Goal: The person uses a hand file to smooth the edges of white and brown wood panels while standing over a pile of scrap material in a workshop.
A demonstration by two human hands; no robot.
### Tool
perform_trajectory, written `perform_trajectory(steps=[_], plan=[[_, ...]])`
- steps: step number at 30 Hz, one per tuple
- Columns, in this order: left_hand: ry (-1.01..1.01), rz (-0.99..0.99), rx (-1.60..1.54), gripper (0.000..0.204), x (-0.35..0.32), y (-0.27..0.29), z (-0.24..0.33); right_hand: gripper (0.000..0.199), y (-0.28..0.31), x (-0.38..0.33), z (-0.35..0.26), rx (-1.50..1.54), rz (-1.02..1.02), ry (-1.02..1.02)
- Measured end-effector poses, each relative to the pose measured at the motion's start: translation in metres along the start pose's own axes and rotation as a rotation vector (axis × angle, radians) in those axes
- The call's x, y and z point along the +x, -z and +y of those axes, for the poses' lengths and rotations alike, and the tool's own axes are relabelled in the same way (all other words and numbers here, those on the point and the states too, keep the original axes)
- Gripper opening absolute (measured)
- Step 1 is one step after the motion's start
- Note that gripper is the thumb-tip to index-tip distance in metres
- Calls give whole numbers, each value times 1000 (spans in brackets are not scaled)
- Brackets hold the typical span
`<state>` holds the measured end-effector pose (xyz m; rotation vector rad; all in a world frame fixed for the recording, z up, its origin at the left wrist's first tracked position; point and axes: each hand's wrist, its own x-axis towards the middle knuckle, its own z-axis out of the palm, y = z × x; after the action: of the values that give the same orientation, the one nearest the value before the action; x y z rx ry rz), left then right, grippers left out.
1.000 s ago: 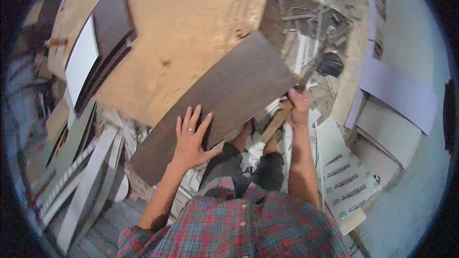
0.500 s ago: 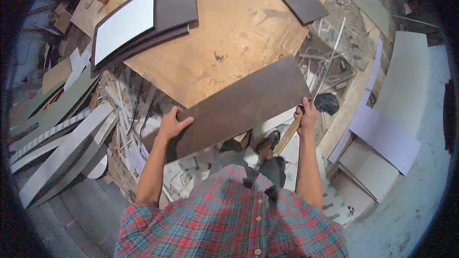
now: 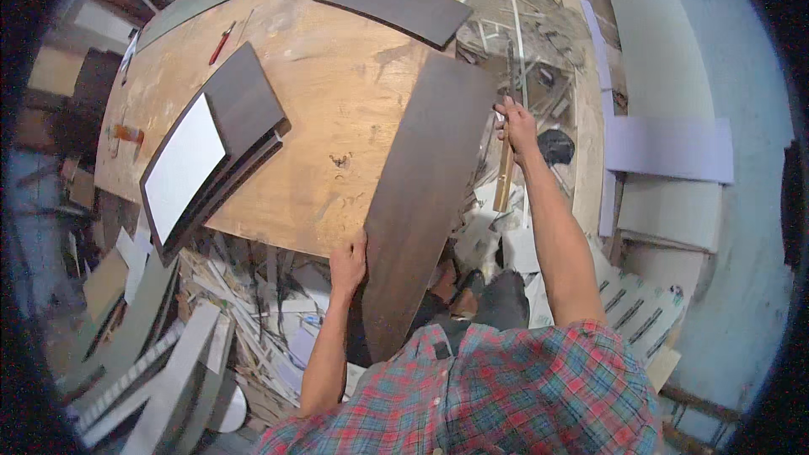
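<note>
A long dark brown board [image 3: 425,177] lies slanted over the near right part of the plywood tabletop [image 3: 320,101]. Its lower end reaches past the table edge toward my body. My left hand [image 3: 348,265] grips the board's left edge near the table's front corner. Beyond the board's right edge, my right hand [image 3: 516,128] is closed, with a narrow strip [image 3: 504,181] showing below it and a thin dark length above. Whether these are one object, and of what kind, is unclear.
Dark panels [image 3: 240,97] with a white sheet [image 3: 183,164] are stacked at the table's left. Another dark panel [image 3: 392,4] lies at the far side. A red-handled tool [image 3: 222,43] rests behind the stack. Offcuts [image 3: 244,320] litter the floor; pale boards [image 3: 666,76] stand right.
The brown board has turned from lying crosswise to pointing away from me. My right hand has moved farther out, and my left hand has closed on the board's edge. The view has swung too.
</note>
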<state>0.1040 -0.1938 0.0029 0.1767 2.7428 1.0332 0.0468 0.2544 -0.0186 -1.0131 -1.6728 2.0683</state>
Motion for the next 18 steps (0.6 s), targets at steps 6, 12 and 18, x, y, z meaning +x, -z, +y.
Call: perform_trajectory(steps=[6, 12, 18], plan=[[-37, 55, -24, 65, 47, -5, 26, 48, 48, -96, 98, -54, 83, -112], [-36, 35, 21, 67, 45, -12, 22, 32, 57, -313, 167, 191, 182, -409], [-168, -7, -12, 66, 24, -18, 14, 53, 12, -442, 187, 217, 93, -384]])
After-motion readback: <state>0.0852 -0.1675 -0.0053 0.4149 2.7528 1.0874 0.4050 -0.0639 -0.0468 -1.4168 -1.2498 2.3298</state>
